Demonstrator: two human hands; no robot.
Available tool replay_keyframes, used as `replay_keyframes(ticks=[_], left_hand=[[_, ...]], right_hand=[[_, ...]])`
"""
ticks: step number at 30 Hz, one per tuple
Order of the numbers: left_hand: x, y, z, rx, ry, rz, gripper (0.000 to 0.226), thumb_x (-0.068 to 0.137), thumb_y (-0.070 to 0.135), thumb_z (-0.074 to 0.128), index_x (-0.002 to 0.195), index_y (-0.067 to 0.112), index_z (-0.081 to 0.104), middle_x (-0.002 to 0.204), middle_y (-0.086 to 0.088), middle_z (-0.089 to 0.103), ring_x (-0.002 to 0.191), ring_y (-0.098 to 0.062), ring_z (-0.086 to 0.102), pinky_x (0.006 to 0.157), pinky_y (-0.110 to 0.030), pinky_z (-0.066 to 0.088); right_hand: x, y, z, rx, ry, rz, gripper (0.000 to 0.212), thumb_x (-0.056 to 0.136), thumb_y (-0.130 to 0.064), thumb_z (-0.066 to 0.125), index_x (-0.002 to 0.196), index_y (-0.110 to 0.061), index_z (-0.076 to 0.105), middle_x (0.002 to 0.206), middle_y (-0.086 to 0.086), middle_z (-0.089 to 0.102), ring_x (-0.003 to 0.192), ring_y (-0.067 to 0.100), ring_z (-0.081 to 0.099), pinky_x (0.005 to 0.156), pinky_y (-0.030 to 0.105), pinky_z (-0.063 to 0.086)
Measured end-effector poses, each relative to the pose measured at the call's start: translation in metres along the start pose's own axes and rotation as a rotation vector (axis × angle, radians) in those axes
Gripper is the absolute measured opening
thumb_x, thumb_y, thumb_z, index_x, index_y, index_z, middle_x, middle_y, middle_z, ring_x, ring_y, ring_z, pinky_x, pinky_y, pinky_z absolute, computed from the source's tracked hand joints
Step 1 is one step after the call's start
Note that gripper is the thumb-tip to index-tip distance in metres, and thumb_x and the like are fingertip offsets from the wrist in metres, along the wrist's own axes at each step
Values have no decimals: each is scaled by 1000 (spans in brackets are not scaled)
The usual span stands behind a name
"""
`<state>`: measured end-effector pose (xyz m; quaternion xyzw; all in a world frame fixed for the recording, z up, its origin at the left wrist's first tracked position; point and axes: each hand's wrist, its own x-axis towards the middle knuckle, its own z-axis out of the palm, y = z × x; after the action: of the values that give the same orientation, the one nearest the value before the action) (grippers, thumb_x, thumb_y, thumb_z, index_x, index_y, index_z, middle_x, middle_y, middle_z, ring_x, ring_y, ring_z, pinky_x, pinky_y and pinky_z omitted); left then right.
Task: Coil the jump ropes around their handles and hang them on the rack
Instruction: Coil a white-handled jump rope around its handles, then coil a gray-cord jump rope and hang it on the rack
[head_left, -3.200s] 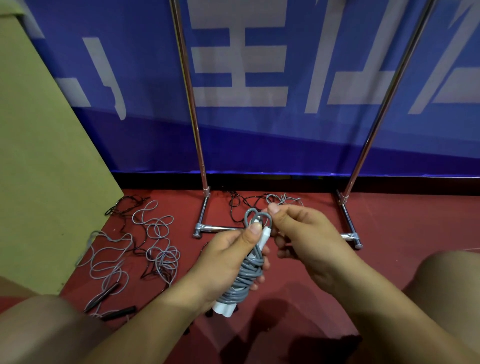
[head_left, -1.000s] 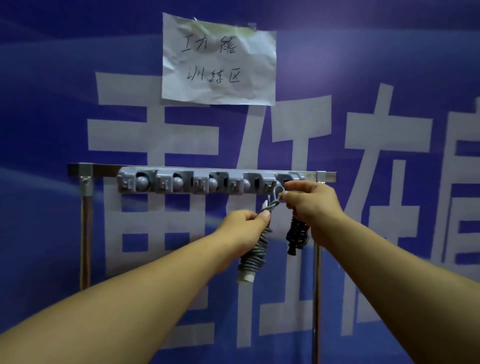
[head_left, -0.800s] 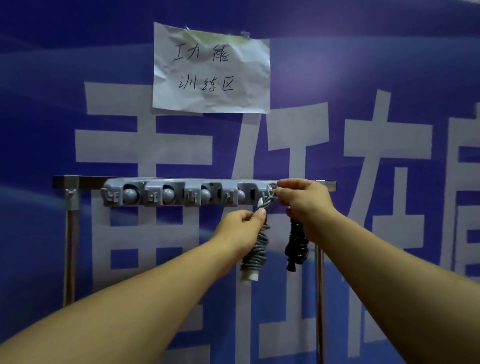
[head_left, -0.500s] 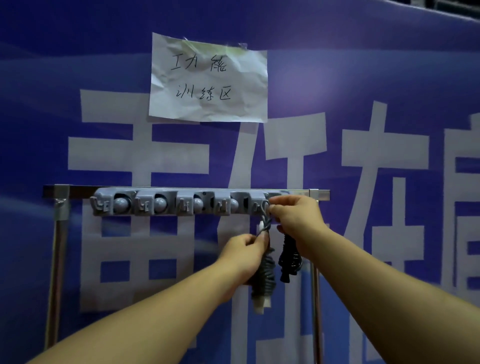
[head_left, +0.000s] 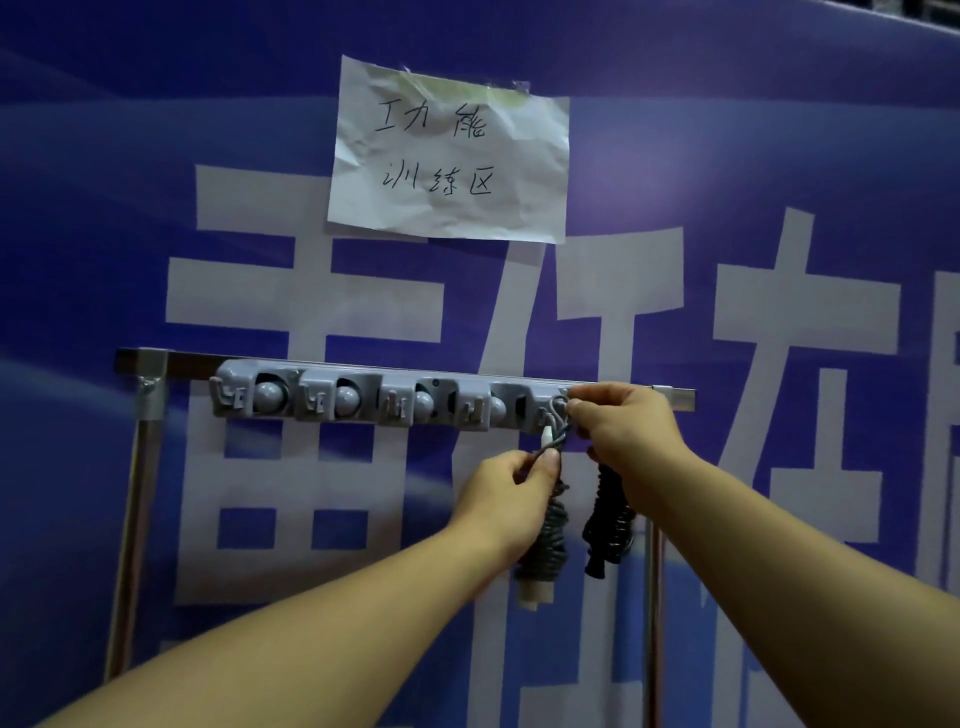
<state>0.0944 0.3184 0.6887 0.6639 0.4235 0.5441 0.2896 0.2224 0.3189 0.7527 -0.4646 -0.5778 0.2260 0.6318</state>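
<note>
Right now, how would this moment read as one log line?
step: hanging grey rope | left hand: holds bundle | right hand: pinches loop at hook rail | black rope: hung

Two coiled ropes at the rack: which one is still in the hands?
The grey rope: the left hand grips its coil and the right hand pinches its loop at the rack. The black rope hangs free.

Both bare forearms reach forward and up, converging. The left hand sits lower, fingers curled, thumb and forefinger pinching the gray coiled jump rope. The right hand, just above and beside it, pinches that rope's loop with its fingertips.
</note>
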Motion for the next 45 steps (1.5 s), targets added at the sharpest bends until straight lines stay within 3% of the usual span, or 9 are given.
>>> replay_keyframes(ticks=[5, 8, 12, 16, 19, 23, 32, 39, 45], left_hand=[[4, -19, 6, -37, -39, -99, 33, 99, 53, 49, 97, 25, 67, 96, -4, 71, 94, -24, 69, 89, -47, 58], [-2, -34, 6, -91, -31, -160, 33, 100, 54, 45, 100, 27, 65, 97, -4, 69, 91, -22, 68, 83, -42, 59], [-19, -49, 1, -214, -39, -262, 33, 100, 53, 45, 121, 33, 62, 105, -4, 71, 92, -22, 72, 79, -44, 62], [-52, -72, -12, -99, -82, -405, 34, 100, 51, 47, 124, 27, 56, 109, 0, 67, 91, -21, 72, 79, -36, 60], [-98, -87, -29, -85, -81, -514, 31, 101, 51, 46, 112, 25, 59, 101, -4, 69, 89, -27, 73, 72, -33, 55], [-166, -124, -48, 54, -99, -595, 36, 102, 51, 43, 113, 22, 62, 94, -2, 71, 76, -20, 70, 66, -29, 51], [-384, -267, -106, 284, -115, -956, 38, 103, 48, 41, 95, 17, 62, 76, 2, 66, 56, -14, 60, 47, -21, 41], [-516, -329, -136, 352, 0, -1200, 45, 102, 49, 43, 103, 11, 67, 83, -6, 72, 57, -17, 60, 54, -22, 43], [-601, -379, -116, 317, -71, -1298, 45, 102, 47, 44, 103, 7, 65, 82, -10, 66, 69, -26, 64, 60, -26, 43]], right_hand=[[5, 10, 3, -102, -62, 39, 16, 95, -10, 62, 107, -17, 69, 97, 4, 68, 82, 17, 62, 63, 27, 51], [-8, 28, 6, -52, -70, 36, 14, 96, -14, 61, 109, -19, 65, 96, 1, 68, 78, 15, 63, 62, 26, 51], [-37, 59, 11, -39, -65, 72, 9, 96, -19, 62, 102, -18, 68, 93, 3, 72, 78, 16, 66, 64, 30, 53], [-73, 90, 12, 42, -31, 180, 12, 96, -20, 62, 107, -22, 67, 98, 1, 71, 87, 19, 67, 68, 33, 56], [-118, 110, 18, 38, -64, 277, 13, 96, -21, 63, 108, -19, 67, 98, 3, 70, 84, 18, 65, 68, 33, 57], [-191, 144, 40, -12, -199, 410, 11, 96, -23, 62, 99, -15, 69, 92, 5, 71, 72, 16, 60, 62, 32, 51], [-398, 249, 86, -147, -555, 717, 23, 93, -13, 65, 70, -12, 66, 56, 1, 56, 48, 12, 43, 44, 19, 34], [-530, 318, 91, -202, -615, 919, 29, 92, -17, 65, 64, -13, 61, 50, 4, 50, 48, 18, 42, 46, 21, 32], [-624, 352, 96, -175, -671, 982, 26, 90, -22, 69, 68, -9, 65, 57, 3, 57, 49, 14, 45, 45, 20, 35]])
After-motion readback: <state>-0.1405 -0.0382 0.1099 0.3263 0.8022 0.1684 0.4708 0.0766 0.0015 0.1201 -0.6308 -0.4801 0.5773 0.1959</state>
